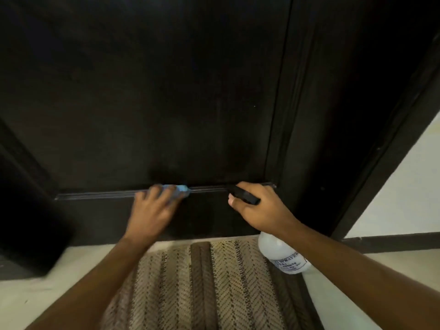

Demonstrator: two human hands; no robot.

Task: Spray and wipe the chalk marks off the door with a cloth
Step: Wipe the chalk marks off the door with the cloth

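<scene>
- Head view, hard to read: the door (166, 91) is so dark that no chalk marks can be made out on it, and its top and left side run out of the picture.
- The left hand (152, 208) is blurred; most of the blue cloth (177, 190) lies hidden under its fingers, with only a bunched end showing past the fingertips.
- The neck of the spray bottle (282, 254) is covered by the right hand (259, 208) and wrist, so only the black trigger head above and the pale body below show.
- Left arm reaches forward and low; its fingers lie spread and fairly flat, pressing the cloth against the moulding groove (100, 194) near the door's foot.
- Right arm comes in from the lower right; its fingers and thumb are curled round the bottle's trigger head, just right of the cloth and close to the door.
- The bottle's body is translucent white with a printed label; it seems to hold clear liquid, though the level cannot be told.
- A woven herringbone mat (204, 287) lies on the pale floor (35, 301) before the door, under both forearms.
</scene>
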